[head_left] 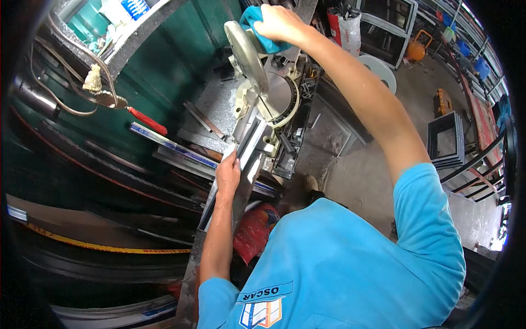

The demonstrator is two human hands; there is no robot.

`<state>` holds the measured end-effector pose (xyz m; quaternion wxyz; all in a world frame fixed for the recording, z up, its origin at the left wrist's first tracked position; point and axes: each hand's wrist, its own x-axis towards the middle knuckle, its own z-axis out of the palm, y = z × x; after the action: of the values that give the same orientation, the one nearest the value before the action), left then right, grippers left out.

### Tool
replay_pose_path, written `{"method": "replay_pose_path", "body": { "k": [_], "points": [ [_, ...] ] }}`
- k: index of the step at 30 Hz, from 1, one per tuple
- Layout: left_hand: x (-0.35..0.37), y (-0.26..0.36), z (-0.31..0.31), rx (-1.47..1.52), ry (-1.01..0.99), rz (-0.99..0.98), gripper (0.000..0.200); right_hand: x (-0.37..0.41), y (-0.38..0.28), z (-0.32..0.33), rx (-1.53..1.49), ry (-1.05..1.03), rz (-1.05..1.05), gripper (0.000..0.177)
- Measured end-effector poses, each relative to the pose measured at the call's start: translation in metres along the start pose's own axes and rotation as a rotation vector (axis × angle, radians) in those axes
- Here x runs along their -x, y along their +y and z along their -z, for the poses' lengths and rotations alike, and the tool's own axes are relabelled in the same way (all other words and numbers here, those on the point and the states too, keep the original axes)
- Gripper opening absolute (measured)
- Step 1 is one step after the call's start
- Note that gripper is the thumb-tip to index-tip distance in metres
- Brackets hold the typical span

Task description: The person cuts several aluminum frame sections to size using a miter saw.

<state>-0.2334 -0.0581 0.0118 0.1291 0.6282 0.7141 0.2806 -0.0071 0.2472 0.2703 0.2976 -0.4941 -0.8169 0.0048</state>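
Observation:
A miter saw [246,57] with a round blade guard and a teal body stands on the bench at the top centre. My right hand [276,23] is closed around its teal handle, with that arm stretched forward. Below the blade, a long metal profile [253,138] lies on the saw's pale base [274,112] and runs back toward me. My left hand [227,174] is wrapped round this profile, a short way in front of the saw. The fingers' far side is partly hidden.
Long profiles [170,143] lie left of the saw, beside short offcuts [205,120]. A red bag [255,233] sits below the bench. Dark frames [446,137], an orange case [441,102] and an orange tank [419,46] stand on the right. A red-handled tool [147,120] hangs at upper left.

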Motion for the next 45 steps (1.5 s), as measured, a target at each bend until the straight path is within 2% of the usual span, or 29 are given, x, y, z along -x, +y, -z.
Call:
{"method": "replay_pose_path", "body": {
  "k": [4,6,8,10,12,14,16,18,20,21,24,25,30,32,34,35,36,37,38,40,41,42,43,44,45],
  "points": [
    [0.026,0.019,0.031,0.293,-0.109,0.085,0.036,0.062,0.009,0.024,-0.15,0.137,0.184,0.061],
    [0.034,0.02,0.039,0.379,-0.2,0.052,0.036,0.084,0.018,0.027,-0.224,0.14,0.18,0.063],
    [0.04,0.035,0.051,0.42,-0.293,0.096,0.036,0.097,0.031,0.026,-0.258,0.111,0.205,0.062],
    [0.042,0.045,0.053,0.459,-0.387,0.135,0.036,0.121,0.036,0.034,-0.342,0.118,0.196,0.053],
    [0.047,0.048,0.05,0.567,-0.458,0.205,0.036,0.154,0.05,0.046,-0.441,-0.221,0.079,0.045],
    [0.053,0.06,0.049,0.616,-0.489,0.275,0.035,0.2,0.081,0.011,-0.659,-0.401,0.134,0.04],
    [0.055,0.041,0.033,0.508,-0.501,0.135,0.034,0.256,0.081,0.002,-0.851,-0.633,-0.057,0.042],
    [0.061,0.036,0.015,0.657,-0.583,0.22,0.03,0.304,0.086,-0.018,-0.884,-0.532,0.005,0.04],
    [0.064,0.069,0.015,0.708,-0.638,0.23,0.028,0.337,0.086,-0.027,-0.844,-0.273,0.07,0.027],
    [0.066,0.093,0.019,0.779,-0.703,0.362,0.03,0.349,0.084,-0.022,-0.852,-0.238,-0.006,0.024],
    [0.068,0.106,0.005,0.902,-0.822,0.337,0.027,0.384,0.085,-0.001,-0.921,-0.16,-0.213,0.018],
    [0.07,0.105,-0.002,0.922,-0.856,0.333,0.028,0.392,0.087,0.004,-0.847,-0.065,-0.197,0.016],
    [0.065,0.138,-0.029,0.944,-1.047,0.363,0.025,0.431,0.118,0.041,-0.801,-0.046,-0.354,0.016],
    [0.061,0.144,-0.035,0.948,-1.087,0.389,0.026,0.437,0.123,0.062,-0.684,-0.166,-0.409,0.012],
    [0.057,0.159,-0.037,0.896,-1.122,0.418,0.026,0.443,0.136,0.067,-0.665,-0.173,-0.398,0.012],
    [0.058,0.174,-0.033,0.779,-1.078,0.394,0.025,0.441,0.139,0.078,-0.696,-0.307,-0.414,0.013],
    [0.052,0.164,-0.039,0.792,-1.142,0.366,0.026,0.441,0.143,0.085,-0.733,-0.44,-0.432,0.014],
    [0.053,0.166,-0.041,0.814,-1.141,0.361,0.026,0.445,0.149,0.082,-0.894,-0.447,-0.542,0.015],
    [0.054,0.17,-0.042,0.835,-1.129,0.361,0.026,0.449,0.154,0.075,-0.888,-0.432,-0.566,0.015],
    [0.056,0.184,-0.049,0.833,-1.103,0.383,0.027,0.453,0.164,0.059,-0.719,-0.089,-0.295,0.016],
    [0.057,0.193,-0.053,0.837,-1.059,0.411,0.029,0.455,0.167,0.051,-0.716,-0.085,-0.298,0.016],
    [0.057,0.198,-0.056,0.836,-1.063,0.406,0.029,0.455,0.169,0.046,-0.765,0.024,-0.363,0.017],
    [0.056,0.201,-0.057,0.717,-0.978,0.365,0.031,0.456,0.175,0.046,-0.811,0.134,-0.425,0.018],
    [0.055,0.206,-0.063,0.598,-0.889,0.322,0.036,0.46,0.187,0.047,-0.808,0.142,-0.424,0.018],
    [0.053,0.214,-0.07,0.625,-0.907,0.388,0.032,0.463,0.199,0.054,-1.002,0.002,-0.531,0.02]
  ]
}}
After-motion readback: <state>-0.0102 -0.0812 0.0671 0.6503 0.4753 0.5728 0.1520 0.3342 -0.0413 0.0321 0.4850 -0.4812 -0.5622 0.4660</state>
